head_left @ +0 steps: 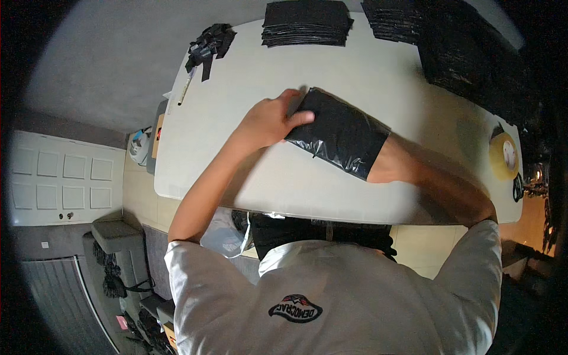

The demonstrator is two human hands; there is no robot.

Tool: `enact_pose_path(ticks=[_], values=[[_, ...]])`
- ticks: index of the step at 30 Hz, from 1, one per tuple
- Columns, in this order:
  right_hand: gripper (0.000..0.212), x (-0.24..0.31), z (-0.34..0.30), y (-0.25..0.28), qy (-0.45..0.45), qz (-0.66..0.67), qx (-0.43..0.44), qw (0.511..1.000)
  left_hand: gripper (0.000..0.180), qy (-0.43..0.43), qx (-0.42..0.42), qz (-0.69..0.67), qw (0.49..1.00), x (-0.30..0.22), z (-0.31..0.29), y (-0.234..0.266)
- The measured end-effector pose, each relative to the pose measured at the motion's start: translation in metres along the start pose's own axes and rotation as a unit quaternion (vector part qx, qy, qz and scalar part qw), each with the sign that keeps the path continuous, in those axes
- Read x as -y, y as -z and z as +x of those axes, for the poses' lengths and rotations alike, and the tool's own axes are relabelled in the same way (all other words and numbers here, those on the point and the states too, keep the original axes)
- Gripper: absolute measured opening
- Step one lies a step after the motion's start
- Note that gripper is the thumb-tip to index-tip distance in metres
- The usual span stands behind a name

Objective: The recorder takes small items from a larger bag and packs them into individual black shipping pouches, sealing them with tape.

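Over the white table (248, 183) I hold a flat black plastic bag (343, 127), slanted from upper left to lower right, with a glossy lower edge. My left hand (267, 121) grips its left end, thumb on top and the other fingers around the far corner. Into the open right end goes my right hand (387, 161). Only the wrist and back part of that hand show; its fingers are hidden inside the bag.
At the far edge lie a stack of flat black bags (306, 26), a second stack (393, 23) and a large black pile (467, 59). Black scraps (210, 44) and a pen (186, 89) sit far left. A tape roll (504, 156) stands by the right edge.
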State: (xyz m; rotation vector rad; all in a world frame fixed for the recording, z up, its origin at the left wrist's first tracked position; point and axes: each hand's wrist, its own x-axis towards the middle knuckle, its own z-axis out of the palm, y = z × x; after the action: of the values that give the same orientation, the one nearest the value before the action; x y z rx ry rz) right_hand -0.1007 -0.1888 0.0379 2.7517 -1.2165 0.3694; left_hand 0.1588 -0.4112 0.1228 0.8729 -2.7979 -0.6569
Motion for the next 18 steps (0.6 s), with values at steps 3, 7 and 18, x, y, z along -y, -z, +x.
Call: enact_pose_path(ticks=[3,7,18], values=[[0.021,-0.01,0.007,-0.014,0.024,0.015,-0.016,0.999,0.079,0.091,0.137,-0.192,0.968,0.031,-0.026,0.014],[0.021,-0.006,-0.011,-0.005,0.012,0.01,-0.021,1.0,0.08,0.065,0.171,-0.329,0.926,0.038,-0.014,0.004],[0.022,-0.007,0.003,-0.012,0.03,-0.001,-0.05,0.998,0.085,0.056,0.214,-0.299,0.928,0.04,-0.016,0.014]])
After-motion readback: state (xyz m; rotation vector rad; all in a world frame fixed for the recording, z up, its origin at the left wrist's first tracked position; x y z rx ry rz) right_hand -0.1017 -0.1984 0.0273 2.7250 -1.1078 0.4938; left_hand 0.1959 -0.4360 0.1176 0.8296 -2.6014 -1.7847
